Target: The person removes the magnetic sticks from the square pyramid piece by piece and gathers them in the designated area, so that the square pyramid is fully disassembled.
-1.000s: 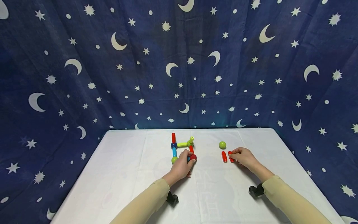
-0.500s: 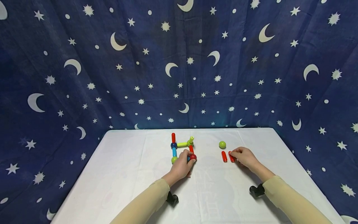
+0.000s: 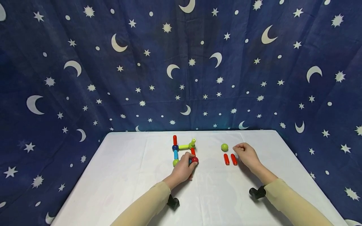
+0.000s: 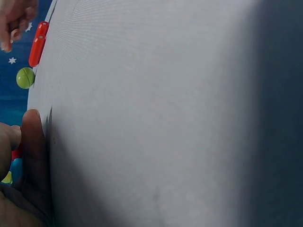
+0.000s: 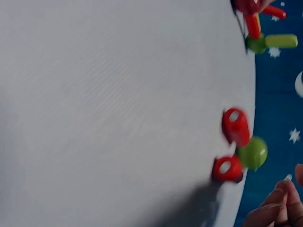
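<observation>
Just beside loosely curled right hand (image 3: 248, 156), red rods (image 3: 233, 159); left hand (image 3: 182, 168) around red ball (image 3: 195, 160)

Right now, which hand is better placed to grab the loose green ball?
Probably the right hand: it hangs just beside the green ball with nothing visible in its fingers. The left hand is farther away and holds the red ball.

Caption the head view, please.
Left hand grips a glossy red ball; right hand hovers near two short red rods.

On a table (image 3: 127, 188), two loose rods (image 3: 226, 159) lie before a ball (image 3: 224, 147), right of a joined framework (image 3: 183, 147); a curtain (image 3: 158, 40) hangs behind.
</observation>
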Action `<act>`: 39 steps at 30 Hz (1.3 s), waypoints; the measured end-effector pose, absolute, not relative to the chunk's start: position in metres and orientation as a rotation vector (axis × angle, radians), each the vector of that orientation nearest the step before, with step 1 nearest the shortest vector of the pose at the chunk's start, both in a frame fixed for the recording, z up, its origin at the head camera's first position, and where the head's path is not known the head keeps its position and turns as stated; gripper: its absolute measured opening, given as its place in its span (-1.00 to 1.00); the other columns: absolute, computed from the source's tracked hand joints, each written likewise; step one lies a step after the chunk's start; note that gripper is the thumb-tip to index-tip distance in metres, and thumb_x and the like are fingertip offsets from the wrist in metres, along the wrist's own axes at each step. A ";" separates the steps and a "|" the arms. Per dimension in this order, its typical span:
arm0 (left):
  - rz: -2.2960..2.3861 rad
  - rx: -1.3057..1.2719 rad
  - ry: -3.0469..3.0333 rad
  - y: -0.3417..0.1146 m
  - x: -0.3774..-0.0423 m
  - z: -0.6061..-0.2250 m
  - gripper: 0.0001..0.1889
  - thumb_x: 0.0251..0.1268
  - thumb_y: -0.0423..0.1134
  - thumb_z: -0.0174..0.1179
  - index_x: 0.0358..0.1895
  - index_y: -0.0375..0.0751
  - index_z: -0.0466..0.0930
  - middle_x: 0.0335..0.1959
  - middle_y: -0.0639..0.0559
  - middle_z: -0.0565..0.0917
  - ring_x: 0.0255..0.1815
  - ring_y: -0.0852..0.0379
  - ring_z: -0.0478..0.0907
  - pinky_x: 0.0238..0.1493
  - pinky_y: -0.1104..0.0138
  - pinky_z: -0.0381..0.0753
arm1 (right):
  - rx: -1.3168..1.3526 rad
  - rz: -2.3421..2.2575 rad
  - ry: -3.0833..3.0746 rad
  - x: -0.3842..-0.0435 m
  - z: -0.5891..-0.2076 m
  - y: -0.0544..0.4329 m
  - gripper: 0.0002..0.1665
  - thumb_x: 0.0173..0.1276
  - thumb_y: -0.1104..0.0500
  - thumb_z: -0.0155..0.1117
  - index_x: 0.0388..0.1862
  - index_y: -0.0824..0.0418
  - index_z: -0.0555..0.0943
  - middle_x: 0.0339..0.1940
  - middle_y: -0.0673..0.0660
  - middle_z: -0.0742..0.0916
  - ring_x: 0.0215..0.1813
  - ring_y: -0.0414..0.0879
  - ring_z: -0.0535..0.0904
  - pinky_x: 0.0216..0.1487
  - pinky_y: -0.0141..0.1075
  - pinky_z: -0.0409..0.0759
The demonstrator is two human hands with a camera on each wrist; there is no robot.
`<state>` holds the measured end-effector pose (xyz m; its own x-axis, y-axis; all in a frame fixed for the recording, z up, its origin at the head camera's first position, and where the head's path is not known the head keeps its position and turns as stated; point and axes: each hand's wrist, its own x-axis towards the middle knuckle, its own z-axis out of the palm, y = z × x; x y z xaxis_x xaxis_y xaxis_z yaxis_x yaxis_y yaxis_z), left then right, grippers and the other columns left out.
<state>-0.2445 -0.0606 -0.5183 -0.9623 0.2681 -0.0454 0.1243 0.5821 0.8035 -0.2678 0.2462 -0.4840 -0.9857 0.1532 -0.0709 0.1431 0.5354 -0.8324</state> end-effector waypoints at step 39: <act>1.334 0.443 2.628 -0.069 -0.243 -0.521 -0.67 0.51 -0.14 0.25 0.16 -0.11 0.39 -0.06 0.00 0.48 -0.49 0.17 0.53 -0.45 0.35 0.62 | 0.157 1.692 -2.684 -0.301 -0.485 0.100 -0.69 0.49 0.14 0.31 0.16 0.13 0.63 0.11 0.13 0.70 -0.30 -0.01 0.57 -0.47 -0.27 0.53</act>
<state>-0.2435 -0.0689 -0.5211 -0.9432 0.3321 -0.0094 0.1884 0.5578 0.8083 -0.3013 0.1005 -0.4852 -0.9945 -0.1023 0.0233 -0.0652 0.4278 -0.9015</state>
